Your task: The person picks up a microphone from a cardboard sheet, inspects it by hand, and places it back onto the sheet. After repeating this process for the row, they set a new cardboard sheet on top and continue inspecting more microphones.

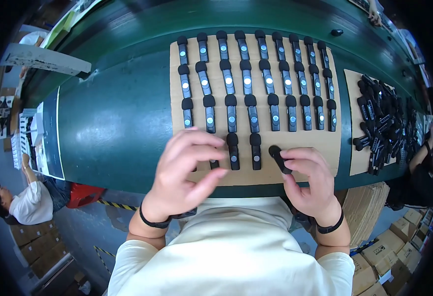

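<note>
Between the thumb and fingers of my right hand (314, 180) is a small black clip-on microphone (276, 155) with a round foam cap, tilted over the near part of a cardboard sheet (265, 178). My left hand (179, 170) is open with its fingers apart, above the left end of the nearest row, and it partly hides the microphones there. Just right of its fingertips, two microphones, one of them (233, 152) closest, lie side by side. Farther back, several rows of like microphones (247, 79) lie with foam caps pointing away; many show a lit round spot.
The cardboard rests on a long green work surface (112, 118). At the right, a second cardboard sheet (355, 160) bears a heap of black microphones (381, 118). A lone black piece (337, 32) lies farther back. Other people sit at the left (34, 200) and right edges.
</note>
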